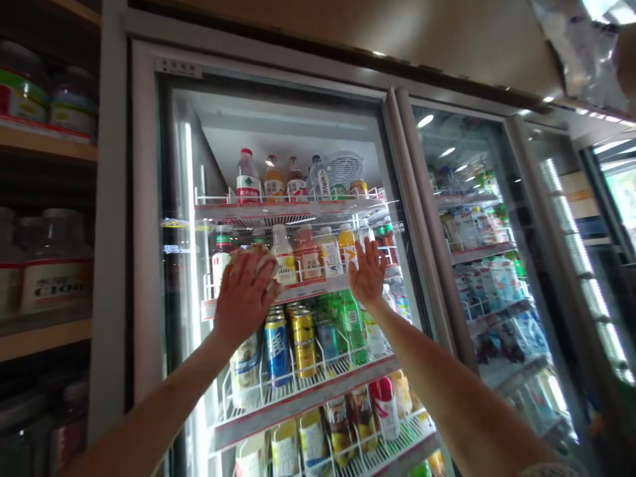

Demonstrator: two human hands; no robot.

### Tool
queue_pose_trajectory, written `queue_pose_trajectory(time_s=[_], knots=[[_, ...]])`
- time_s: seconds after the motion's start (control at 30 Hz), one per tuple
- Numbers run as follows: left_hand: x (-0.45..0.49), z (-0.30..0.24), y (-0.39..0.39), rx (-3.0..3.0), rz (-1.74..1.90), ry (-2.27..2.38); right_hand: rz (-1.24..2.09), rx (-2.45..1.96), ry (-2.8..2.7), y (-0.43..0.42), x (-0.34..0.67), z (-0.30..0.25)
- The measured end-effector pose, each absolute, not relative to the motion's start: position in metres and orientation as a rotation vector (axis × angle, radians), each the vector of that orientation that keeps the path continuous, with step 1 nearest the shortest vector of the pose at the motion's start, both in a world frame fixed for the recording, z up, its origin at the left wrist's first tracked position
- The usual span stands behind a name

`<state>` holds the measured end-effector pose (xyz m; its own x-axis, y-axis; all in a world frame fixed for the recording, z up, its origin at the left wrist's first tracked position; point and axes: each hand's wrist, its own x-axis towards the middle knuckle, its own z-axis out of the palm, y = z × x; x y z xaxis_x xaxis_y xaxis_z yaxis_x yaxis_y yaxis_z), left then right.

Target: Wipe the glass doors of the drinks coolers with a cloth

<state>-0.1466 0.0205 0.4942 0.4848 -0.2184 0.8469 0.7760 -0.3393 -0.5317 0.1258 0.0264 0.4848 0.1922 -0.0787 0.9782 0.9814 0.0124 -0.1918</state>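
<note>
My left hand [243,288] is raised in front of the closed glass door [278,109] of a lit drinks fridge. Under its fingers is a crumpled, pale beige cloth [273,290], held against the glass. Right of it, my right hand [368,275] is lifted with its fingers stretched out and nothing in it. The palm faces the pane and seems to rest on it. Behind the glass, a white-capped bottle [282,252] and a pink bottle [308,255] stand on the second shelf between my hands.
Blue and gold cans [304,341] fill the third shelf, with green bottles [352,321] beside them. Several bottles [248,179] line the top shelf. The metal door frame [417,212] separates a second fridge [481,252] at right. Wooden shelving with large bottles [57,265] stands at left.
</note>
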Motion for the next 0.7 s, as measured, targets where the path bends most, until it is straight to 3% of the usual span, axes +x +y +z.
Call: queue_pose_trajectory(time_s=[0.17,0.37,0.57,0.7], knots=[[-0.110,0.464,0.021,-1.773,-0.658,-0.089,-1.089,-1.229,-1.025,0.026,0.126,0.485],[-0.109,0.484,0.021,-1.678,-1.009,-0.435,-1.104,-1.247,-1.016,0.029,0.128,0.485],[-0.104,0.468,0.020,-1.765,-0.670,-0.087,-1.075,-1.228,-1.045,0.026,0.127,0.485],[-0.103,0.484,0.019,-1.687,-0.905,-0.355,-1.071,-1.215,-1.033,0.026,0.127,0.485]])
